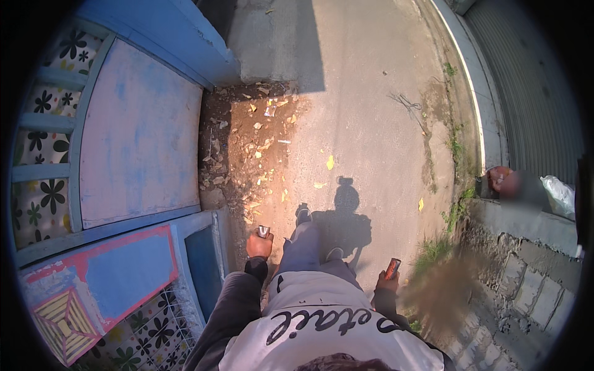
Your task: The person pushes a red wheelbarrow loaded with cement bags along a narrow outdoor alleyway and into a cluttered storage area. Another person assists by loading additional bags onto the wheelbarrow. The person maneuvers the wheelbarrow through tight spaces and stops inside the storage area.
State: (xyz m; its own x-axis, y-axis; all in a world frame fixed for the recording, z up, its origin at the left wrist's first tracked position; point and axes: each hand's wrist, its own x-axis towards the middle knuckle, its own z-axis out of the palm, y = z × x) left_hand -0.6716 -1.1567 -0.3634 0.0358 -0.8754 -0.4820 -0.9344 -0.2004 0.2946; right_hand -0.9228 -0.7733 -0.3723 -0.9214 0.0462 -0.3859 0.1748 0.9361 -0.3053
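Observation:
My left hand (pixel 259 247) is closed around a small silvery object (pixel 263 232) with a dark part. Its shape looks like a small can or cup, but its kind is too small to make out. On the other side of my body, my right hand (pixel 387 284) grips a slim red-orange object (pixel 393 268) with dark ends. It sticks up out of the fist, and I cannot tell what it is. Both arms hang low beside my white shirt, in dark sleeves. My grey trousers (pixel 303 244) show below, one leg ahead of the other.
A paved lane (pixel 377 68) runs ahead, with my shadow (pixel 344 216) on it. Dry leaves cover a dirt strip (pixel 247 148) beside a blue-white wall panel (pixel 142 136). To the right are a grey shutter (pixel 526 80), a white plastic bag (pixel 560 196) and concrete blocks (pixel 535 290).

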